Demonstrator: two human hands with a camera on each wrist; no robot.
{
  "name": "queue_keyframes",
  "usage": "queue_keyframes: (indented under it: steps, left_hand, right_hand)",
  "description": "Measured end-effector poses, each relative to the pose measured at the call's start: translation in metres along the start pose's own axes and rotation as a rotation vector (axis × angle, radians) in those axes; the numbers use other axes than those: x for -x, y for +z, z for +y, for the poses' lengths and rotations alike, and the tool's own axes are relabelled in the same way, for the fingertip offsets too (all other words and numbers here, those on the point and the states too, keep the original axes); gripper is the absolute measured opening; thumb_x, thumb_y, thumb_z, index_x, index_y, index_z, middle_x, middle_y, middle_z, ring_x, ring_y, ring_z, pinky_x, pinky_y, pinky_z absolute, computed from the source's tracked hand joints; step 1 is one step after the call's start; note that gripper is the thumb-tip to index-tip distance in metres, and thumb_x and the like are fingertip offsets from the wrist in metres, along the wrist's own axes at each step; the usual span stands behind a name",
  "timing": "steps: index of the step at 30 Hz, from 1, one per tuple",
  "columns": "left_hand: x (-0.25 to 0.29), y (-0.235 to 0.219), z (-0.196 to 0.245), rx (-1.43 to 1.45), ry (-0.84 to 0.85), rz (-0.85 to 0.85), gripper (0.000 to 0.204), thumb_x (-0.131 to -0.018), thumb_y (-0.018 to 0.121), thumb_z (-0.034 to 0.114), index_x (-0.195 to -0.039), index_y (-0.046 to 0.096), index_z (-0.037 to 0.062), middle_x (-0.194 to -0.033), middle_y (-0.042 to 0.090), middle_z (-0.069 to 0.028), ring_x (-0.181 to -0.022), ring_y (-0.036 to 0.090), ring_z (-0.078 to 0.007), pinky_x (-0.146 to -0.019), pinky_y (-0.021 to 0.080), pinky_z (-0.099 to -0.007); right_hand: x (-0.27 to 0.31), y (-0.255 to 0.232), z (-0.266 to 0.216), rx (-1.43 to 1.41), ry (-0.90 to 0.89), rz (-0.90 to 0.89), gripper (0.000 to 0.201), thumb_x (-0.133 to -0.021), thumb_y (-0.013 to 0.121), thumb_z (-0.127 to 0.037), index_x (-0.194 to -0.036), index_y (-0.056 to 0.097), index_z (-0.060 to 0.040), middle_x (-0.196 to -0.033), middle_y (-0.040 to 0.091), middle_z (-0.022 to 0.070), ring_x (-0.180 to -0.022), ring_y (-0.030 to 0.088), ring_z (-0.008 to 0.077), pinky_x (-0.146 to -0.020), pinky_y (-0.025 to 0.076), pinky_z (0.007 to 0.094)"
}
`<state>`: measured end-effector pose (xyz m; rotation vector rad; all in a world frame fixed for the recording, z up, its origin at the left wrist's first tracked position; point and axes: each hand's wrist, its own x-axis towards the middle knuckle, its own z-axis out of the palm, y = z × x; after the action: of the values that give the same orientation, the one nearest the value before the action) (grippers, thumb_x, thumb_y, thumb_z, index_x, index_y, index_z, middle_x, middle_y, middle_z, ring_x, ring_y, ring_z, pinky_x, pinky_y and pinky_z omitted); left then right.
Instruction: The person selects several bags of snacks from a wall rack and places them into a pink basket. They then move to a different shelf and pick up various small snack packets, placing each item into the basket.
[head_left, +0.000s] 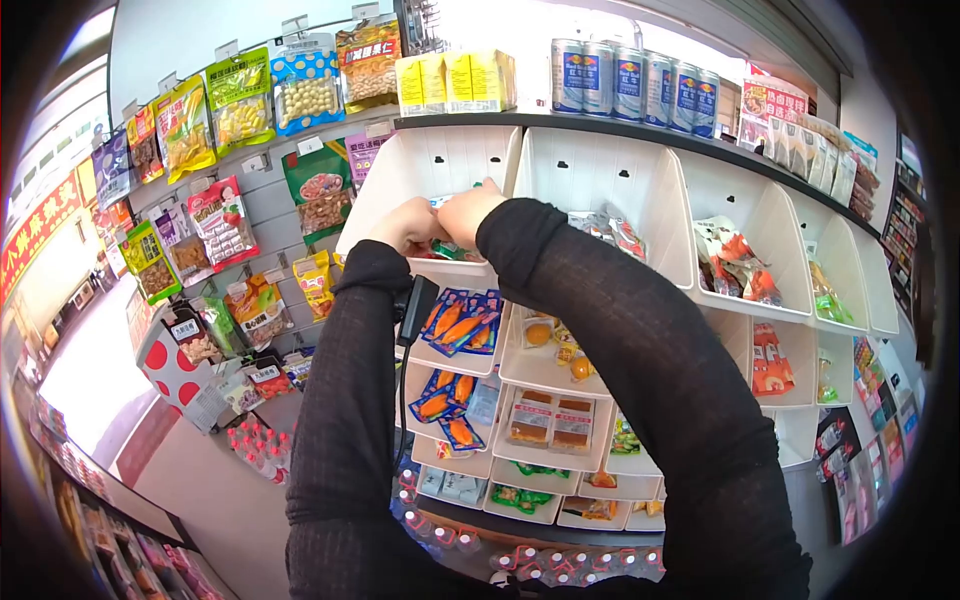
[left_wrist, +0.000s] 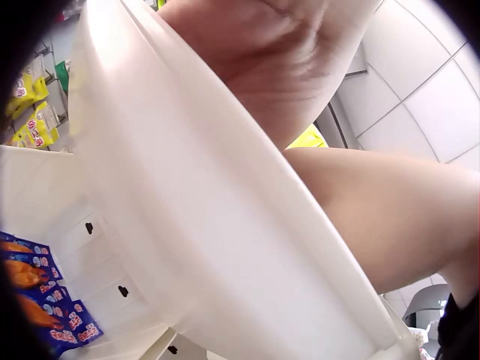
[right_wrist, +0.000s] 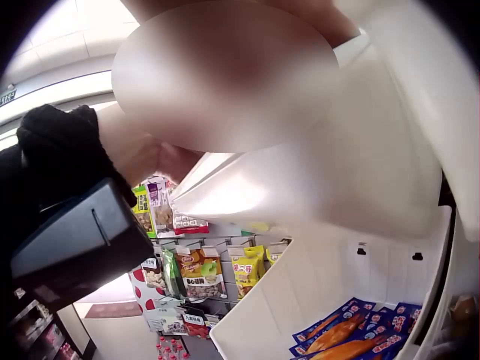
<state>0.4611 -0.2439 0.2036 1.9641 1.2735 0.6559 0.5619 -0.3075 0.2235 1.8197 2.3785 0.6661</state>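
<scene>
Both hands reach into the upper left white bin (head_left: 400, 165). My left hand (head_left: 408, 222) is bent over its front part, and my right hand (head_left: 468, 212) is right beside it, overlapping it in the head view. Small red and green packets (head_left: 445, 250) show below the hands, inside the front wall. The fingers of both hands are mostly hidden, and I cannot tell what they hold. In the left wrist view the bin's white wall (left_wrist: 187, 187) covers much of the left hand (left_wrist: 262, 60). A blurred patch covers much of the upper right wrist view.
Blue packets with orange food (head_left: 465, 320) fill the bin below. Neighbouring bins hold wrapped snacks (head_left: 735, 260). Drink cans (head_left: 628, 80) and yellow boxes (head_left: 455, 82) stand on the top shelf. Hanging snack bags (head_left: 238, 100) cover the left wall. A small black device (head_left: 418, 308) sits at the left wrist.
</scene>
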Motion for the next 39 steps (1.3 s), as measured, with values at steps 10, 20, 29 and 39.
queue_keyframes:
  steps: [10, 20, 29, 39]
  left_hand:
    - [0.104, -0.061, 0.008, 0.495, 0.500, 0.288, 0.016, -0.077, 0.053, 0.010, -0.089, 0.053, -0.0015, -0.075, 0.054, -0.0036, -0.065, 0.052, -0.0089, -0.058, 0.043, -0.0221]
    - [0.359, 0.128, -0.201, 0.995, 0.290, 0.689, 0.017, -0.078, 0.050, 0.001, -0.095, 0.046, 0.0005, -0.095, 0.051, -0.0086, -0.088, 0.050, -0.0164, -0.078, 0.041, -0.0300]
    - [0.572, 0.327, -0.330, 1.521, -0.737, 0.774, 0.007, -0.080, 0.047, 0.002, -0.073, 0.047, 0.0029, -0.070, 0.055, -0.0064, -0.063, 0.056, -0.0176, -0.058, 0.049, -0.0312]
    - [0.636, 0.406, -0.495, 0.825, -1.037, 0.490, 0.013, -0.072, 0.052, 0.002, -0.085, 0.047, 0.0005, -0.072, 0.050, -0.0094, -0.063, 0.052, -0.0215, -0.053, 0.044, -0.0394]
  right_hand:
    - [0.048, -0.038, 0.004, -0.622, -0.192, 0.970, 0.047, -0.070, 0.057, -0.023, -0.102, 0.043, 0.0085, -0.091, 0.054, 0.0234, -0.084, 0.054, 0.0318, -0.073, 0.044, 0.0356]
    - [0.168, 0.094, -0.177, -1.736, -0.619, -0.011, 0.022, -0.073, 0.057, -0.019, -0.077, 0.054, 0.0024, -0.069, 0.054, 0.0159, -0.065, 0.053, 0.0237, -0.058, 0.041, 0.0341]
    - [0.343, 0.316, -0.403, -1.734, -0.375, -1.009, 0.023, -0.071, 0.057, -0.018, -0.077, 0.051, 0.0038, -0.059, 0.054, 0.0146, -0.058, 0.056, 0.0186, -0.051, 0.042, 0.0335]
    - [0.344, 0.321, -0.371, -1.233, -0.937, -0.870, 0.015, -0.062, 0.053, -0.013, -0.061, 0.057, 0.0022, -0.060, 0.055, 0.0174, -0.060, 0.056, 0.0297, -0.055, 0.043, 0.0376]
